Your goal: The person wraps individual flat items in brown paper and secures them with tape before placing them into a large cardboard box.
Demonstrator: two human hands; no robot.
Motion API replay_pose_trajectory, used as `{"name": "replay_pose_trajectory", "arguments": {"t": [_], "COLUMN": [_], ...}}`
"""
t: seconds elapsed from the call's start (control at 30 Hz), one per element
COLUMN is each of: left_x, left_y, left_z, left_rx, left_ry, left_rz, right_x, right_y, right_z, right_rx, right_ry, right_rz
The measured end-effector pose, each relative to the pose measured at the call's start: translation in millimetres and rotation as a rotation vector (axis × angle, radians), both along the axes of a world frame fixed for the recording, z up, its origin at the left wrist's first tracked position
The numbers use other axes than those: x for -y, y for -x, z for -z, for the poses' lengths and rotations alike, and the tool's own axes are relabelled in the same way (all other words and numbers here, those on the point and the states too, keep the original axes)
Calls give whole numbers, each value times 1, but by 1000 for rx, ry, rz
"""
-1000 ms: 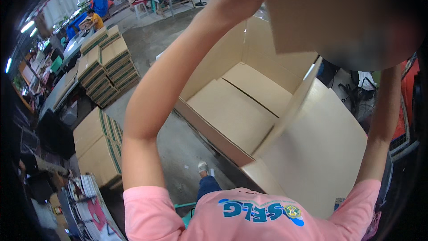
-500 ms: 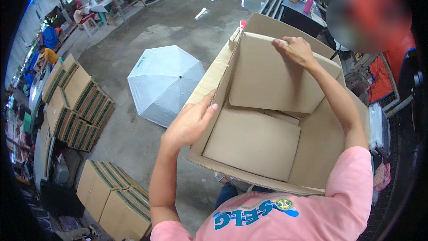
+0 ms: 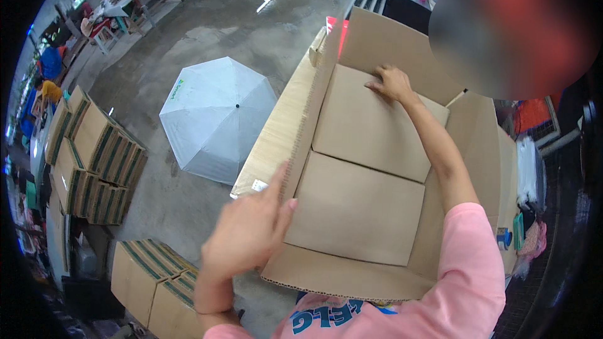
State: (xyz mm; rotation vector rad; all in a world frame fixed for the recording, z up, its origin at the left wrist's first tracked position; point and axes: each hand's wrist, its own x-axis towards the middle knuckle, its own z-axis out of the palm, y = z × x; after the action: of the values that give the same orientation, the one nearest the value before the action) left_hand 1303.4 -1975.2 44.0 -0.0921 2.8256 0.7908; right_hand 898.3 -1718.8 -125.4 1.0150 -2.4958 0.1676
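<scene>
A large, open-topped cardboard box (image 3: 370, 285) stands in front of me. On its floor lie two flat cardboard panels: a near panel (image 3: 355, 210) and a far panel (image 3: 370, 122), meeting at a narrow seam. My right hand (image 3: 391, 83) reaches inside, fingers loosely bent and apart, touching the far panel near the back wall. It holds nothing. My left hand (image 3: 248, 232) is at the left wall's top edge, somewhat blurred, forefinger and thumb stretched out and apart. Its other fingers are partly hidden.
The box rests on a pale wooden tabletop (image 3: 276, 132). Left of it an open white umbrella (image 3: 220, 116) sits on the concrete floor. Stacked flat cartons (image 3: 94, 157) stand at left, with more cartons (image 3: 151, 282) nearer me. A blurred red and grey area (image 3: 509, 31) covers the far right.
The far panel, tilted up before, now lies flat on the box floor. My right hand has moved down with it into the box. The left hand has shifted nearer along the wall's edge.
</scene>
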Motion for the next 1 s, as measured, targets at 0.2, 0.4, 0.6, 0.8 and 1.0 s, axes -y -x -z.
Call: {"name": "replay_pose_trajectory", "arguments": {"t": [0.2, 0.4, 0.6, 0.8, 1.0], "left_x": [-5, -93, -97, -96, -76], "left_y": [125, 353, 361, 338, 331], "left_z": [-95, -41, 210, 294, 288], "left_rx": [-852, -209, -138, -59, -117], "left_ry": [503, 491, 352, 304, 382], "left_rz": [267, 138, 93, 143, 97], "right_x": [-33, -124, -146, -162, -116], "right_y": [-16, -18, -46, -45, -114], "right_z": [-94, -50, 25, 67, 128], "right_rx": [271, 557, 663, 977, 328], "right_ry": [48, -158, -156, -248, 33], "right_rz": [499, 716, 728, 731, 713]}}
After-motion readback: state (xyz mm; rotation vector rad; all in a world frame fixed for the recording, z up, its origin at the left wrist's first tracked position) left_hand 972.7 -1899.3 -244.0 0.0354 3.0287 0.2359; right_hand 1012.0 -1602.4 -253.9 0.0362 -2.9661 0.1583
